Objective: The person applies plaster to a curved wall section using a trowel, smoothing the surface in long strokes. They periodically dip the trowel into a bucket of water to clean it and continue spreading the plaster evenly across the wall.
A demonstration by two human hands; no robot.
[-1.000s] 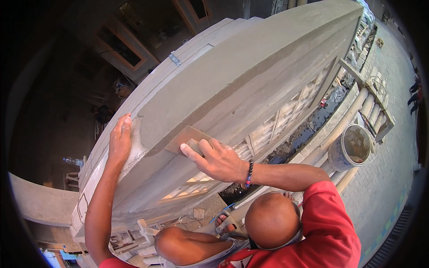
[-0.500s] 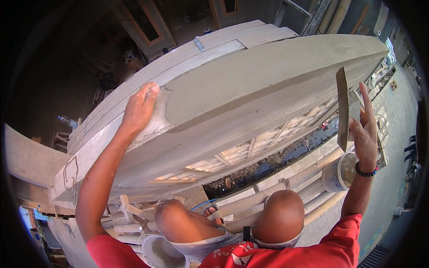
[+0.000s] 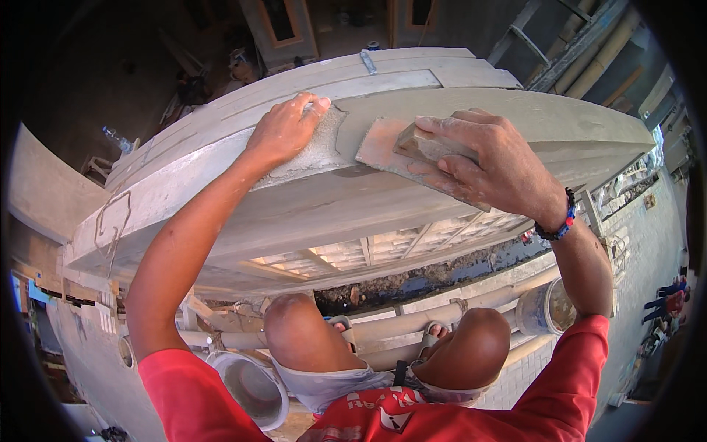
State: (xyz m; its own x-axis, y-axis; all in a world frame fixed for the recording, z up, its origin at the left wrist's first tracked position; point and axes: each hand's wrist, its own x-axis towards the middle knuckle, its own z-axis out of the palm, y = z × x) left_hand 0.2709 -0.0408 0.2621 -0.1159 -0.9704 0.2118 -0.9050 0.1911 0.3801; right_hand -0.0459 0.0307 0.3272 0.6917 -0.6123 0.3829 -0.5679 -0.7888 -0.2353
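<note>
A long concrete ledge point(image 3: 582, 118) curves across in front of me, its upper face coated with smooth grey plaster toward the right. My right hand point(image 3: 508, 158) grips a plastering float point(image 3: 377, 141) by its wooden handle. The float's flat plate lies tilted against the plastered face near the lower edge. To its left is a rough, grainy patch point(image 3: 313, 151) where the smooth coat ends. My left hand point(image 3: 287, 129) is beside that patch, fingers curled over the ledge's far edge; the fingertips are partly hidden.
Bamboo poles point(image 3: 398, 328) run under my feet, above a ditch of dark water point(image 3: 442, 274). One bucket point(image 3: 276, 379) stands at lower left, another point(image 3: 521, 313) at right. Bent wire point(image 3: 110, 228) sticks out of the ledge's left end. Other people point(image 3: 669, 300) are far right.
My right hand has swung the float from the right, held upright in the air, leftward onto the ledge's plastered face. My left hand keeps its place by the rough patch while the view has shifted.
</note>
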